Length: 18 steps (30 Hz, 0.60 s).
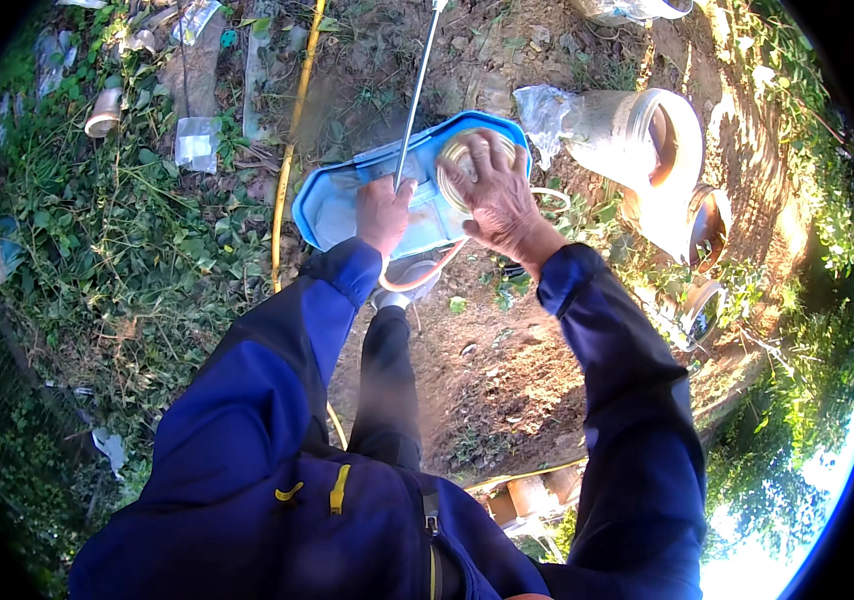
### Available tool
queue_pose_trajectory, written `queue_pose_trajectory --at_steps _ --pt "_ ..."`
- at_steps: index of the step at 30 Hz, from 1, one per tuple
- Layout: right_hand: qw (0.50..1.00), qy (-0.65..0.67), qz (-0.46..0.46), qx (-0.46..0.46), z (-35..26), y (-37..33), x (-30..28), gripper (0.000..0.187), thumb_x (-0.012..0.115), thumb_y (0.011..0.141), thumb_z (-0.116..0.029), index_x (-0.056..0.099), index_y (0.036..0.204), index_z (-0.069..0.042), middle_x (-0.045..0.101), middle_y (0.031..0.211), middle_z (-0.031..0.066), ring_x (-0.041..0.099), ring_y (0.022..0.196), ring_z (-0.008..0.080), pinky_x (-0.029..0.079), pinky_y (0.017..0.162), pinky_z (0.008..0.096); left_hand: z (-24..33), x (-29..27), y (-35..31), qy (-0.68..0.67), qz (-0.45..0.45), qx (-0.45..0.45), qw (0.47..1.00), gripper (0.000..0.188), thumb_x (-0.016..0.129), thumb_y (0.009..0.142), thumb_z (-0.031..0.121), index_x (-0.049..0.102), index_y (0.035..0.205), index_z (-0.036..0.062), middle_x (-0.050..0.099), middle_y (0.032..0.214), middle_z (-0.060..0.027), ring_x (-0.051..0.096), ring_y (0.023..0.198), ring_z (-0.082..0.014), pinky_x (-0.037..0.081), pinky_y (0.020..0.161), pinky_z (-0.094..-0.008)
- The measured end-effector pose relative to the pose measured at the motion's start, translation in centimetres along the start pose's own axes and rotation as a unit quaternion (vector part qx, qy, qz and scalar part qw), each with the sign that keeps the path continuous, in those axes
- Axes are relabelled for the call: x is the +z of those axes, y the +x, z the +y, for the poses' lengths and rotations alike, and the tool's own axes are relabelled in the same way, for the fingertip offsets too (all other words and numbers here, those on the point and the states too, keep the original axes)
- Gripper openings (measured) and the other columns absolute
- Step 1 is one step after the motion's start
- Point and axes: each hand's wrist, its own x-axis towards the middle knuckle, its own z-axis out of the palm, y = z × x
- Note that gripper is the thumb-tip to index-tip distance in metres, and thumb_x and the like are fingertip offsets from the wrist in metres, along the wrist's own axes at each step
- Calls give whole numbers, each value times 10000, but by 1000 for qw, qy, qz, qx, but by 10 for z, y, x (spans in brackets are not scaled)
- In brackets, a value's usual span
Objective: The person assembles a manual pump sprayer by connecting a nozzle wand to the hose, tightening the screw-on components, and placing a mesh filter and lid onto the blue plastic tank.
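Note:
A light-blue plastic sprayer tank lies in front of me on the ground, tilted. On its right part sits a round cream-yellow cap. My right hand reaches over this cap from above, its fingers spread across the top and curled at the edge. My left hand is closed around the lower end of a thin metal spray lance, which points away to the far side. A pale pinkish hose loops out below the left hand toward the tank. The left palm and fingertips are hidden.
Beyond the tank's left end runs a yellow hose. To the right lie large clay-coloured pipe pieces and a clear plastic bag. Leafy weeds cover the left. My foot stands just below the tank on bare soil.

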Motion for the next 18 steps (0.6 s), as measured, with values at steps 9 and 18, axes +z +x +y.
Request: queue_pose_trajectory --at_steps 9,18 --pt "965 15 77 249 -24 15 29 944 819 504 -251 427 1362 -196 332 1379 185 293 1303 456 356 874 646 -9 2 2 6 3 -1 1000 304 591 865 277 648 777 -8 606 691 -237 602 703 -419 456 635 -475" --pt "993 -82 -32 -82 22 -9 -39 871 831 486 -217 513 1297 -214 395 1392 143 325 1343 380 348 1025 613 -2 0 1 -24 -8 -16 1000 278 598 873 260 664 834 -7 585 643 -148 561 613 -302 431 588 -410"
